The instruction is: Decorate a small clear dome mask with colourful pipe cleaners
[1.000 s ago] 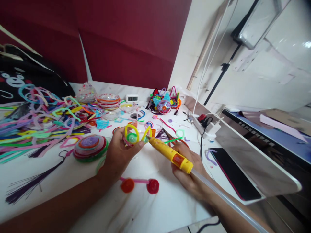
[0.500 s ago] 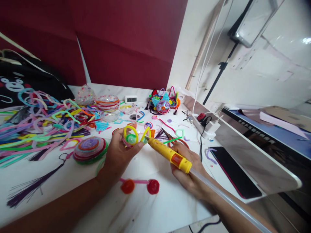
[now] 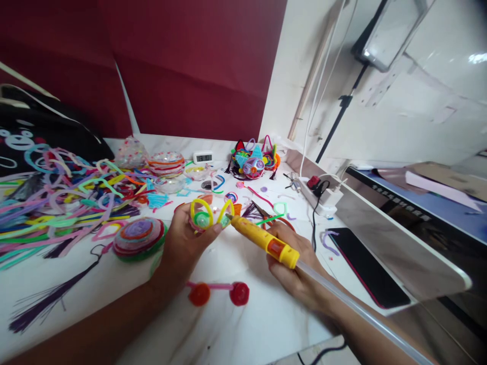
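My left hand (image 3: 183,244) is closed around a small pipe-cleaner piece (image 3: 208,215) with yellow loops and a green coil. My right hand (image 3: 294,263) grips a yellow glue gun (image 3: 262,240) with a clear glue stick trailing back toward me. The gun's tip touches the right yellow loop of the piece. Both hands hover just above the white table (image 3: 247,324).
A heap of coloured pipe cleaners (image 3: 57,197) fills the left. A coiled multicolour disc (image 3: 139,236) and a pink stick with two red coils (image 3: 218,292) lie near my left arm. A power strip (image 3: 321,195), a black phone (image 3: 361,268) and a finished colourful figure (image 3: 254,162) sit right and behind.
The view has drifted slightly; both hands stay together with the glue gun tip held at the yellow loop. No grip has changed.
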The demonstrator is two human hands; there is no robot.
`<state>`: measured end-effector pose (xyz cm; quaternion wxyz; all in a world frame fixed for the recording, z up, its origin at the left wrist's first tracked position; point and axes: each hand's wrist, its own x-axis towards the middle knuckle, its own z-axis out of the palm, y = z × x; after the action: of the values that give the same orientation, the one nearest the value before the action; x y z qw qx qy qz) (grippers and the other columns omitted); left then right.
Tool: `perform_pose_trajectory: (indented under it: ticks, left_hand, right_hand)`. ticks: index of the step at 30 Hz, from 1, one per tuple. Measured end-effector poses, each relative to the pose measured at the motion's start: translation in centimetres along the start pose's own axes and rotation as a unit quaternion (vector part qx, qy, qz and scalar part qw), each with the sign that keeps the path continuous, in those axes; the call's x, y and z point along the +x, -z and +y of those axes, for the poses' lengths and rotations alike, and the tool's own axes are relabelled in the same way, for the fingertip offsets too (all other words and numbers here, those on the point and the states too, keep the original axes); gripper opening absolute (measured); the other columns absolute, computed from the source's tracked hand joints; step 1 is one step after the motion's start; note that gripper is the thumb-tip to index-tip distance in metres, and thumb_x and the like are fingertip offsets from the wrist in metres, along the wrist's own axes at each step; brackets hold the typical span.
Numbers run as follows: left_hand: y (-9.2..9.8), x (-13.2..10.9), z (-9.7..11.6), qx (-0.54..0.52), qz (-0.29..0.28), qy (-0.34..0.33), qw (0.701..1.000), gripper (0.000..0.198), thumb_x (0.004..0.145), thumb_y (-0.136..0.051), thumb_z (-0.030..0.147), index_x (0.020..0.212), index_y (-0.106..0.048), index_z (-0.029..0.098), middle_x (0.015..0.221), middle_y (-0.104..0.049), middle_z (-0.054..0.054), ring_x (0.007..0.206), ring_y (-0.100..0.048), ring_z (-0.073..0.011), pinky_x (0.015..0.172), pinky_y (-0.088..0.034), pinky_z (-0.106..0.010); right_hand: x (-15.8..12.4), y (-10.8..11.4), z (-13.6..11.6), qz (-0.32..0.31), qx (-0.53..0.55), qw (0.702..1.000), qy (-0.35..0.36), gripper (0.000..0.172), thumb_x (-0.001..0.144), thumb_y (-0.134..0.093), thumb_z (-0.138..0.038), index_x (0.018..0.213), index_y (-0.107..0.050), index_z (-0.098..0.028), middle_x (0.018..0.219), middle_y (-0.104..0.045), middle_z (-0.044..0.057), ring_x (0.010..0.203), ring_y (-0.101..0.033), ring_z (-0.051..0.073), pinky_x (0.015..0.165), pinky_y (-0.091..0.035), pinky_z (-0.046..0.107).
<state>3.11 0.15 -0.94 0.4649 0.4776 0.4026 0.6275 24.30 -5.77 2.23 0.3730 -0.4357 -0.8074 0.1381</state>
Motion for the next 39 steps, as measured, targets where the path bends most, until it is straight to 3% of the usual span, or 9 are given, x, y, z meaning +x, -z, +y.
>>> perform_pose_trajectory:
  ticks: [30, 39]
  left_hand:
    - [-0.47, -0.29, 0.83, 0.008, 0.007, 0.017, 1.000, 0.053, 0.060, -0.082, 0.023, 0.102, -0.050, 0.021, 0.104, -0.061, -0.001, 0.101, -0.060, -0.0191, 0.084, -0.050, -0.031]
    - [-0.10, -0.05, 0.02, -0.003, -0.002, -0.001, 1.000, 0.052, 0.062, -0.082, 0.024, 0.104, -0.051, 0.021, 0.107, -0.061, -0.002, 0.104, -0.060, -0.0200, 0.087, -0.050, -0.033]
  right_hand:
    - [0.02, -0.03, -0.26, 0.007, -0.002, 1.000, 0.010, 0.012, 0.077, -0.044, -0.013, 0.081, -0.040, -0.022, 0.075, -0.048, 0.000, 0.062, -0.047, 0.014, 0.054, -0.035, 0.028]
    - [-0.13, -0.04, -0.30, 0.006, -0.005, 1.000, -0.007, 0.009, 0.079, -0.044, -0.015, 0.080, -0.040, -0.022, 0.076, -0.049, -0.001, 0.062, -0.047, 0.014, 0.054, -0.036, 0.028]
